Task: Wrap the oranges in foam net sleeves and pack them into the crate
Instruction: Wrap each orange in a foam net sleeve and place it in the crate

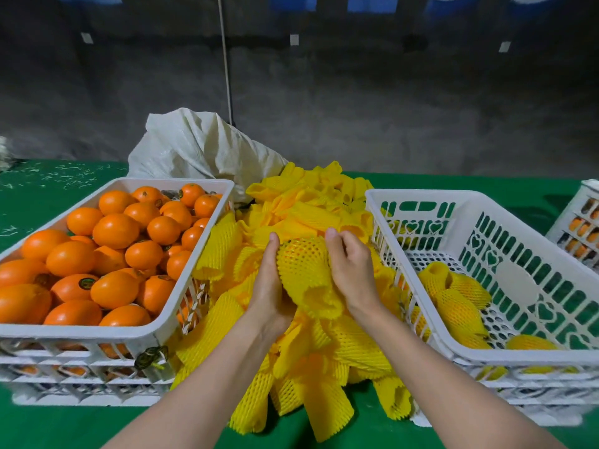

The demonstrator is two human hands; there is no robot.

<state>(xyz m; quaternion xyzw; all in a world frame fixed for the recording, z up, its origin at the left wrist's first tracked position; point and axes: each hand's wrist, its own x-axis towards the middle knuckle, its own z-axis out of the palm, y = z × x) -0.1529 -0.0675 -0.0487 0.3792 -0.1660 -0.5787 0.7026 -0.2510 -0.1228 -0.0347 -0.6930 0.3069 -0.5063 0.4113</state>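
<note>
Between my two hands is an orange inside a yellow foam net sleeve, held above a heap of loose yellow sleeves. My left hand grips its left side and my right hand grips its right side, thumbs on top. The sleeve's open end hangs toward me. A white crate on the left is full of bare oranges. On the right, a white crate holds several wrapped oranges on its floor.
A pale woven sack lies behind the sleeve heap. Another white crate with fruit stands at the far right edge. Everything rests on a green table cover. A grey wall rises behind the table.
</note>
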